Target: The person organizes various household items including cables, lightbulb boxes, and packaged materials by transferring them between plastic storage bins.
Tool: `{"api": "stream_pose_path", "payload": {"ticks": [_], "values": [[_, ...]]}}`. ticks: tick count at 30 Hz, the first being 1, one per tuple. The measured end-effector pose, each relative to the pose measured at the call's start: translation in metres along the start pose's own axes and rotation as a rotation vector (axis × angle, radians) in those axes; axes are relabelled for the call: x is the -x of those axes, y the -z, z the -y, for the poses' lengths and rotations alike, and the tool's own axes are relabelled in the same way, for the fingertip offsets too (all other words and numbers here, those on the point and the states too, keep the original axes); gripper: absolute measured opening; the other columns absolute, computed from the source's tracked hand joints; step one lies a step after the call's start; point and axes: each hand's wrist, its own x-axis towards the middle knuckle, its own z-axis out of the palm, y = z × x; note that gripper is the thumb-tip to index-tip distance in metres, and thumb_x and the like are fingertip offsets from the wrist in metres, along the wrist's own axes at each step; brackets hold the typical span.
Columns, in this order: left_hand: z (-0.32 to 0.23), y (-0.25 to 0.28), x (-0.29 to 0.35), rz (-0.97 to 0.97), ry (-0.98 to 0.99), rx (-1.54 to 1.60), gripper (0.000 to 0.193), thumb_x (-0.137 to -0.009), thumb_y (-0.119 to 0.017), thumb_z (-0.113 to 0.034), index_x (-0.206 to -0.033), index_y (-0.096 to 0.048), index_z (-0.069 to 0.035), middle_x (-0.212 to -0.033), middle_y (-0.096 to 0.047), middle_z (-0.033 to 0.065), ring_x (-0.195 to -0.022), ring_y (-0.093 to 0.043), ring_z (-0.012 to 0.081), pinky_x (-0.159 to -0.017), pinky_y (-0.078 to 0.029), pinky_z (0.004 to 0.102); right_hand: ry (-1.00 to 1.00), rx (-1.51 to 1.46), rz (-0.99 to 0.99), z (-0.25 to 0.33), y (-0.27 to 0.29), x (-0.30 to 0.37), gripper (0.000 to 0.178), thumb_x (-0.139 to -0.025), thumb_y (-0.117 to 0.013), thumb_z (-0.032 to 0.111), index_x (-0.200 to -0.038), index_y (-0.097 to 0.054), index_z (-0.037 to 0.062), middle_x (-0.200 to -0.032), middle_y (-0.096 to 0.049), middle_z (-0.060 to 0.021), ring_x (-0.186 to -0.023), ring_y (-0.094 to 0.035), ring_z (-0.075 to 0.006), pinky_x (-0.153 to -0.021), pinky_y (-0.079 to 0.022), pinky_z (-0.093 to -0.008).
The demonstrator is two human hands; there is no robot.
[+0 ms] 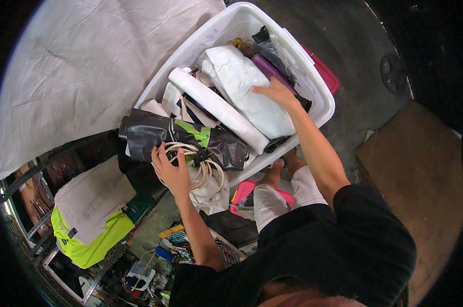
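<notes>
Nearest the person's shins sits a pink tray [235, 200], smooth and shallow; beside it hangs a cable [207, 187], pale, rubbery, looped into a loose coil with a black plug. The left hand [171, 171] reaches to the top of that coil, fingers half curled and thumb apart; whether they grip it, I cannot tell. Against those fingertips lies a black roll [147, 128], slick and creased, patched with green tape [196, 132]; it lies across the near left corner of a white plastic tub [321, 105]. Inside, a white roll [218, 110] slants beside a bulky bundle [236, 77], crinkled and soft-edged; the right hand [276, 94] touches the bundle's right side, thumb and forefinger wide apart; any grip I cannot make out. Farther in are a purple slab [262, 66] and crumpled clear film [278, 52]; a wrinkled grey sheet [88, 66] spreads to the left.
</notes>
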Motion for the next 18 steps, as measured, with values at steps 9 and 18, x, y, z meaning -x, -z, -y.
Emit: {"api": "stream_pose_path", "payload": {"ticks": [9,18], "values": [[0.011,-0.004,-0.002,0.025,0.001,0.025,0.058,-0.091,-0.068,-0.035,-0.139,-0.052,-0.008,-0.150,-0.041,0.0173,-0.137,-0.039,0.0359,-0.114,-0.026,0.0473,0.438,0.134,0.031,0.123,-0.007,0.116,0.037,-0.076,-0.071,0.033,-0.087,-0.066,-0.0015,-0.081,-0.068,-0.0241,-0.077,-0.069,-0.0418,-0.072,-0.055,-0.0496],[0.008,0.037,0.005,-0.022,0.819,1.535,0.077,-0.097,-0.041,-0.065,-0.145,-0.044,-0.005,-0.138,-0.054,0.0148,-0.121,-0.055,0.0320,-0.103,-0.044,0.0478,0.809,0.084,0.185,0.207,-0.152,0.232,0.033,-0.072,-0.068,0.021,-0.090,-0.060,-0.0059,-0.080,-0.067,-0.0177,-0.068,-0.071,-0.0332,-0.052,-0.055,-0.0424]]}}
